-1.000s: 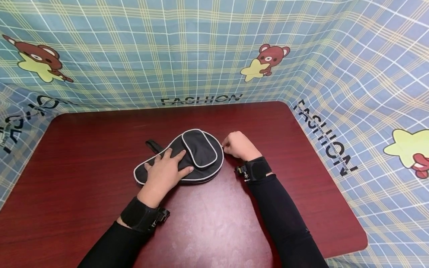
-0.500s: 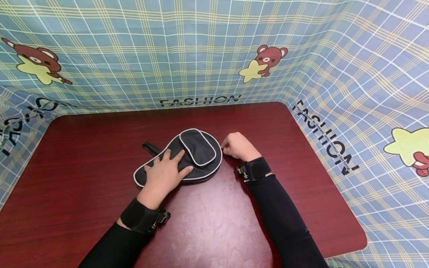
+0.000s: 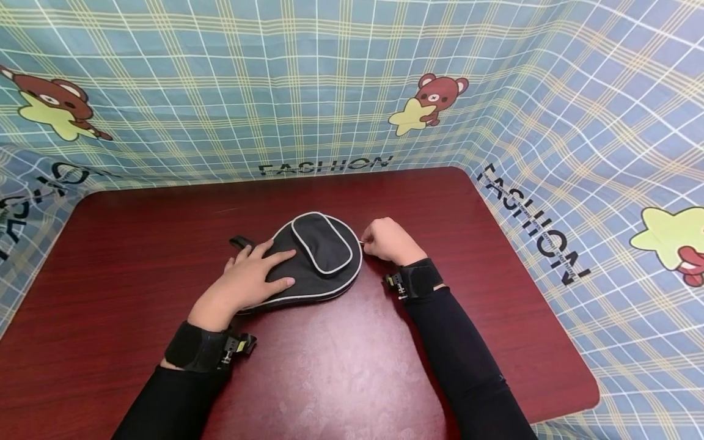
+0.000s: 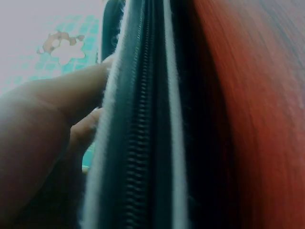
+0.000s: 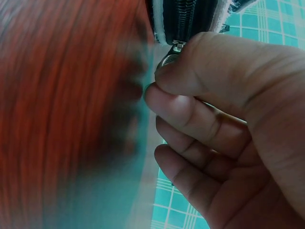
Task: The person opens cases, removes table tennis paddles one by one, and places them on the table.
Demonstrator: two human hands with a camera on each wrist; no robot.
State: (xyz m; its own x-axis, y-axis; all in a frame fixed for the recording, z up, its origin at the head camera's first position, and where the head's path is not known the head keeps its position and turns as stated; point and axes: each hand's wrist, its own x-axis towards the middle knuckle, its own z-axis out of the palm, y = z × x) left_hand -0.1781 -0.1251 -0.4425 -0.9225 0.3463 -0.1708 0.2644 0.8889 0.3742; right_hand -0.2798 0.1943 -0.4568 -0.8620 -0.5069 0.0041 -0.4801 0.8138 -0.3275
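Note:
A black, paddle-shaped zip case point(image 3: 305, 275) with white piping lies flat on the table, its flap pocket point(image 3: 321, 242) facing up. My left hand point(image 3: 242, 278) rests spread over the narrow end, mostly covering it. At the round end my right hand point(image 3: 393, 239) pinches the zipper pull. In the right wrist view, thumb and forefinger hold that metal zipper pull point(image 5: 167, 58), with the slider at the end of the zipper point(image 5: 185, 16). Along the case's near side, in the left wrist view, the zipper teeth point(image 4: 138, 143) look meshed between two white piped edges.
A black wrist strap point(image 3: 241, 242) sticks out of the case's far left side. The dark red table point(image 3: 137, 256) has rounded corners. A plaid curtain point(image 3: 302, 79) with bear prints stands behind it and along both sides.
My left hand has slid left and towards me, onto the narrow end of the case. The right hand keeps its pinch on the zipper pull, and the view has drifted slightly.

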